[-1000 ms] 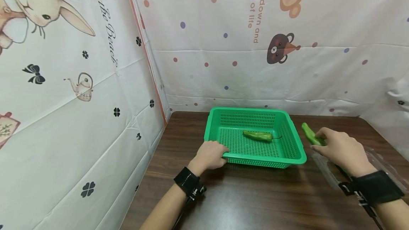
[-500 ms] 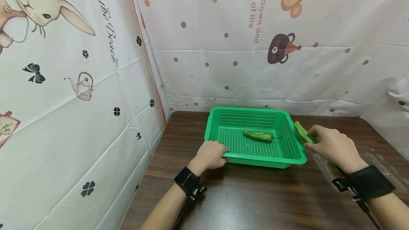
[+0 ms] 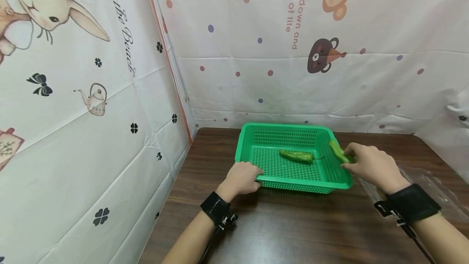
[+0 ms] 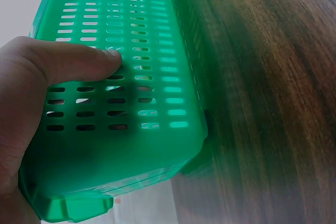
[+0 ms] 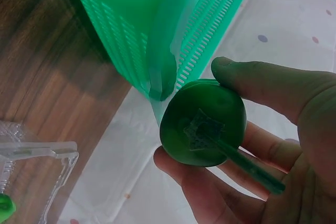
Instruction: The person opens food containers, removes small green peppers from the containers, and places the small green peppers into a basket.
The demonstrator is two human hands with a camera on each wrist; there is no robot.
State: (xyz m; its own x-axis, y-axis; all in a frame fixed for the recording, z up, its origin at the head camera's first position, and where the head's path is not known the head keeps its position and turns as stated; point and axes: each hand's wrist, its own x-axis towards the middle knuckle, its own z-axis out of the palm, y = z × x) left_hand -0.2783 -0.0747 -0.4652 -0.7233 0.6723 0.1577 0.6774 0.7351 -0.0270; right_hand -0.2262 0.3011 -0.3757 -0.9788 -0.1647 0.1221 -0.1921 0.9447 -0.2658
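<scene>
**A:** Where is the left hand [image 3: 240, 177]?

**B:** On the near left corner of the green perforated plastic basket [image 3: 293, 182]. The left wrist view shows the thumb [image 4: 79, 61] pressed flat against the slotted wall and the palm under the rim, so the hand grips that corner. The basket sits on the dark brown wooden surface [image 3: 293, 227], near its back edge.

**A:** And the right hand [image 3: 368, 165]?

**B:** It grips a long green pepper [image 3: 338, 152]. In the right wrist view the thumb and fingers [image 5: 262, 85] are curled round the pepper's stem end, with the cut stem [image 5: 247, 166] pointing into the palm.

**A:** Where is that pepper relative to the basket?

**B:** Over the basket's right rim, its tip pointing inward above the right wall. It is off the surface and, as far as I can tell, not resting on the basket floor.

**A:** Anything inside the basket?

**B:** A second green pepper [image 3: 296, 156] lies on the basket floor, roughly in the middle, lengthwise left to right, well apart from the held one.

**A:** What else is around?

**B:** A clear plastic clamshell tray [image 3: 425, 182] lies on the surface to the right, partly behind the right wrist and its black wrist strap [image 3: 412, 207]. White cartoon-printed sheets [image 3: 91, 93] hang behind and to the left.
</scene>
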